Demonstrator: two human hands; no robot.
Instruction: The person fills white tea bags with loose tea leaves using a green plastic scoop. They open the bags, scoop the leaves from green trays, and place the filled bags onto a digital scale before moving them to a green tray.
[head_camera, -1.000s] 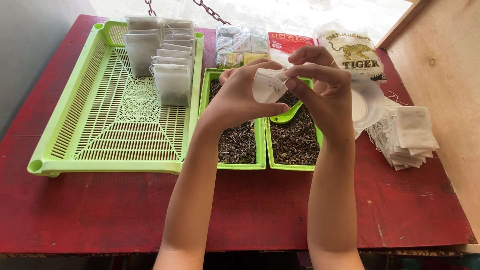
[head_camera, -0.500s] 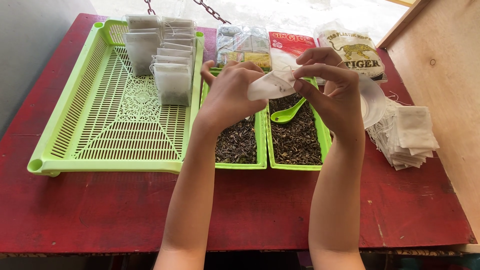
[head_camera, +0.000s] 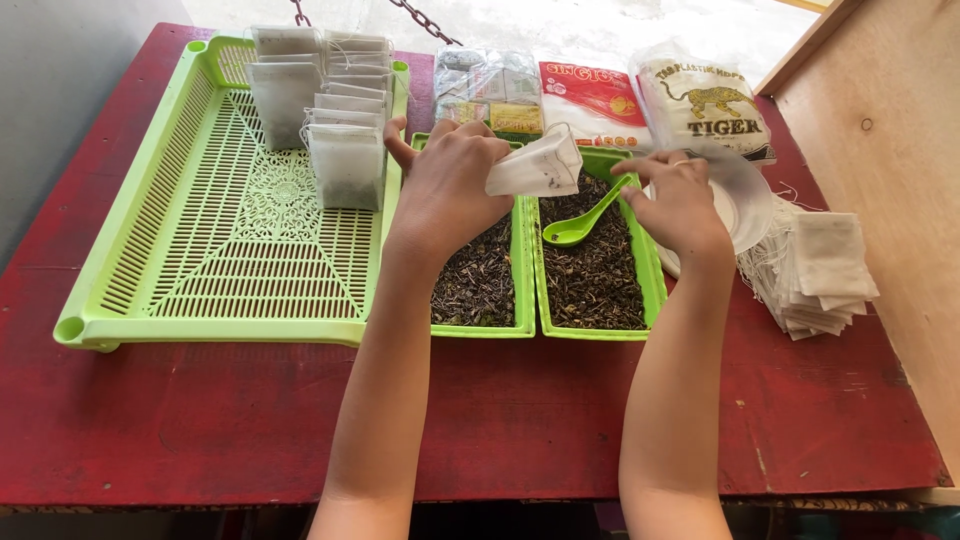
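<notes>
While the red table (head_camera: 200, 420) and the big lattice tray (head_camera: 225, 250) with its standing row of filled bags (head_camera: 345, 165) lie beyond your left hand (head_camera: 445, 190), keep that hand pinched on the small white bag (head_camera: 535, 165), held above the two tea trays (head_camera: 590, 270). Your right hand (head_camera: 680, 200) rests with loosely curled fingers just beside the green scoop (head_camera: 580, 222); take its handle firmly, and hold the bag's mouth up over the loose tea.

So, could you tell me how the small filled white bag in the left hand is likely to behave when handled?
The filled bag probably weighs little: the left hand holds it up by one end. It looks soft yet keeps its shape, likely padded by its filling. Its thin, paper-like wall could tear or spill if squeezed hard.
</notes>
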